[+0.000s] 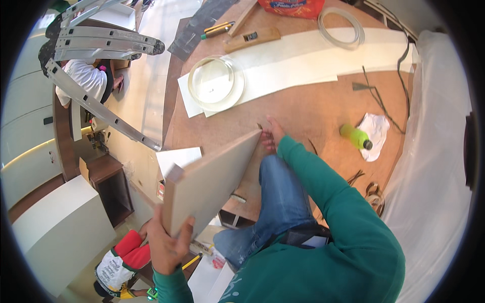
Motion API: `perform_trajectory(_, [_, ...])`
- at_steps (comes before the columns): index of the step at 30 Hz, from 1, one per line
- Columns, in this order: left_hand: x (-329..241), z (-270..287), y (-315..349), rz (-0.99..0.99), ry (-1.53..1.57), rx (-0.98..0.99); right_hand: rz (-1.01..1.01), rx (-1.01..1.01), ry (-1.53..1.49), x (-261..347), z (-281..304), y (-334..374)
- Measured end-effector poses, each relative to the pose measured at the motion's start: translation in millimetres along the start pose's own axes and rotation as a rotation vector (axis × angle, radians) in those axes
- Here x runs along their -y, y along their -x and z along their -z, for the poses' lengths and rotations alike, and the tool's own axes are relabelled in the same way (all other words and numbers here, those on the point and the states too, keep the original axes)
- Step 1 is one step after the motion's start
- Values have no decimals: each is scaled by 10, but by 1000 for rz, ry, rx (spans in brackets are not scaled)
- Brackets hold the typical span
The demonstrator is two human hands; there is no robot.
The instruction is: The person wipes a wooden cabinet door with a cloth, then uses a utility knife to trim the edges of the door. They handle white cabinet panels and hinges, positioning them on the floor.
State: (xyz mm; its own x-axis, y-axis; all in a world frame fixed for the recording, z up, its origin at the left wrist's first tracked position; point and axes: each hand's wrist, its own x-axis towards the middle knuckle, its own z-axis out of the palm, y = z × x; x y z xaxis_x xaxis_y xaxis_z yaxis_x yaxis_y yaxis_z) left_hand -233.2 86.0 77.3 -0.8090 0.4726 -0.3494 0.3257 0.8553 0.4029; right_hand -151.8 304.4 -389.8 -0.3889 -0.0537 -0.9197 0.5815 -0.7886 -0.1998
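A pale, flat panel (214, 184) with a brown edge stands on its long edge, slanting away from me. At its near end my left hand (172, 241) is closed around the panel, thumb on the pale face and fingers on the other side. My right hand (273, 135) is at the far end, its fingers bent against the panel's corner and the index finger reaching up. A small dark bit shows at that corner, too small to name. Beneath the far end lies the brown wooden worktop (303, 101). My bent knee in blue jeans is beside the panel.
Ahead lie coiled edging strips (214, 91), a wooden hand plane (251, 39) and long white sheets (288, 58). A green bottle (355, 136) rests by a crumpled cloth at right. A ladder (96, 101) stands at left. Two people work below: one crouched (86, 81), one in red (118, 265).
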Motion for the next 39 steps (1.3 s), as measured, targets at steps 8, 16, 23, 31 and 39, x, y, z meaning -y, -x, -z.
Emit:
perform_trajectory(8, [-223, -36, 27, 156, 277, 72, 646, -255, 1050, 1821, -92, 14])
perform_trajectory(16, [-93, 7, 130, 2, 85, 237, 1095, -825, 1178, 3667, -1817, -866])
perform_trajectory(23, [-109, -58, 197, 103, 134, 278, 901, -766, 1613, 4188, -1865, -1418])
perform_trajectory(31, [-238, -149, 338, 82, 155, 249, 1218, -803, 1354, 4158, -1716, -1136])
perform_trajectory(39, [-291, -169, 269, -7, 114, 112, 1262, -620, 791, 3472, -1506, 544])
